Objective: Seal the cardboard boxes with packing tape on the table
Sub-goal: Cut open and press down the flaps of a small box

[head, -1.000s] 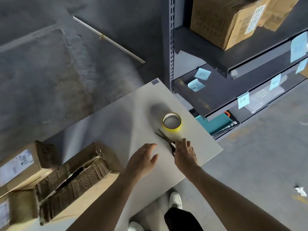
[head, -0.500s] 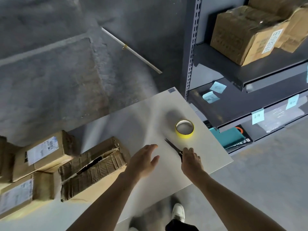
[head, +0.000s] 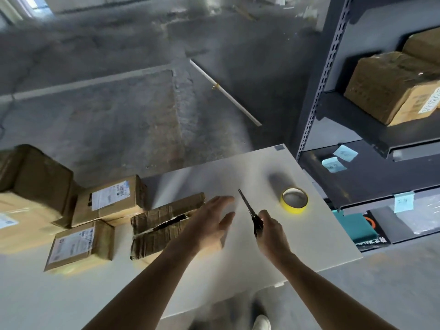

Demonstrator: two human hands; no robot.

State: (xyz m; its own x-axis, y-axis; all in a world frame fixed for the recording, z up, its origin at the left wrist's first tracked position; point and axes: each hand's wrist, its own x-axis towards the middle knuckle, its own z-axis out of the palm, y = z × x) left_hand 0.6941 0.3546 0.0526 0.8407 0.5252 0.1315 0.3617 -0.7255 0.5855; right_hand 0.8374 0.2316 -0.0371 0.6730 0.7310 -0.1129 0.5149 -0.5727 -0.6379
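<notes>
The grey shelving rack (head: pixel 316 75) rises beyond and to the right of our right grip (head: pixel 271 234), and we see a brown carton (head: pixel 390 86) on one of its shelves. Both grips are over the pale tabletop (head: pixel 309 248), whose far right corner lies ahead of the right grip. Well to the left of our left grip (head: pixel 209 222) stands a big plain box (head: pixel 35 177). Closer in are a labelled box (head: pixel 109 201) and, nearer to us, a smaller labelled box (head: pixel 78 246). Just beside the left grip lies a worn box (head: pixel 164 225) whose top seam gapes open. Its right end meets the back of that grip in our view, and we cannot tell whether they touch. The left grip is spread, its fingers straight and apart, and it holds nothing. The right grip is clamped on the black handles of the scissors (head: pixel 258 225), whose blades are together and point away from us into the gap between the two grips. The yellow tape roll (head: pixel 294 200) lies flat on the tabletop ahead of the right grip and slightly to its right, near it but apart.
</notes>
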